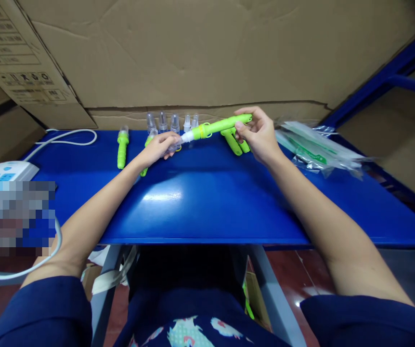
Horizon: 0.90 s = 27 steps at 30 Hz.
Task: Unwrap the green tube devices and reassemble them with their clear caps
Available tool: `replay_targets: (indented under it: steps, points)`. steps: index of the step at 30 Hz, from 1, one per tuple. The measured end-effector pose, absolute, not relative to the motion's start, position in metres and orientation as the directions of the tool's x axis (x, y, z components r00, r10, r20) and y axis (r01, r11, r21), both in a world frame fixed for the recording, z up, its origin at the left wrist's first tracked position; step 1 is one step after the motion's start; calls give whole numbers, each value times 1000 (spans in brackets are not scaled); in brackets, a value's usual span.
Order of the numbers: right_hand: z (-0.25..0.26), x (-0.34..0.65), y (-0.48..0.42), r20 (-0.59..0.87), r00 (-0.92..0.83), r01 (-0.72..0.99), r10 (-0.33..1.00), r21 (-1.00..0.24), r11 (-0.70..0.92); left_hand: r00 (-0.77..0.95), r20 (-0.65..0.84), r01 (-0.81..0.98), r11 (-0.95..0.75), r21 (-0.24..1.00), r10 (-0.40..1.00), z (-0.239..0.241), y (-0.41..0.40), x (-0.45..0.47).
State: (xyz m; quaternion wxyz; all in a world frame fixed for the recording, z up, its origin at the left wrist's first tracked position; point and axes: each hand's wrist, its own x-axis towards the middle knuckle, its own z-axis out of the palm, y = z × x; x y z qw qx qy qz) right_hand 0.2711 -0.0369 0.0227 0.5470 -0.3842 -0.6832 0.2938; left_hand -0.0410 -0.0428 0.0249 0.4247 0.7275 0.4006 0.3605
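My right hand [260,137] pinches the far end of a bright green plastic handle [225,124], which is held nearly level above the table, slightly raised on the right. A yellow band and loop ring its other end, where a white tip [186,137] points left. At that tip, my left hand [161,146] has its fingers closed round a clear plastic cap [174,145], partly hidden. Below my right hand lie more green handles [233,142]. A capped green handle [122,149] lies to the left, and another green piece [144,171] is partly covered by my left hand.
Several clear caps [162,121] stand along the back of the blue table [207,207], against cardboard [193,58]. Clear plastic bags with green print [312,147] lie on the right. A white power strip [10,169] with a cable [66,134] sits on the left.
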Motion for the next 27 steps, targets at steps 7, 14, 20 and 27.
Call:
replay_targets:
  steps: [7, 14, 20, 27]
  points:
    - [24, 271, -38, 519, -136, 207, 844, -818, 536, 476, 142, 211, -270, 940, 868, 21, -40, -42]
    - [27, 288, -30, 532, -23, 226, 846, -822, 523, 408, 36, 79, -75, 994, 912, 25, -40, -34]
    - [30, 305, -26, 542, 124, 221, 831, -831, 510, 155, 160, 393, -209, 896, 975, 38, -32, -38]
    - [22, 307, -17, 569, 57, 272, 820, -799, 535, 97, 243, 935, -172, 309, 965, 58, -19, -10]
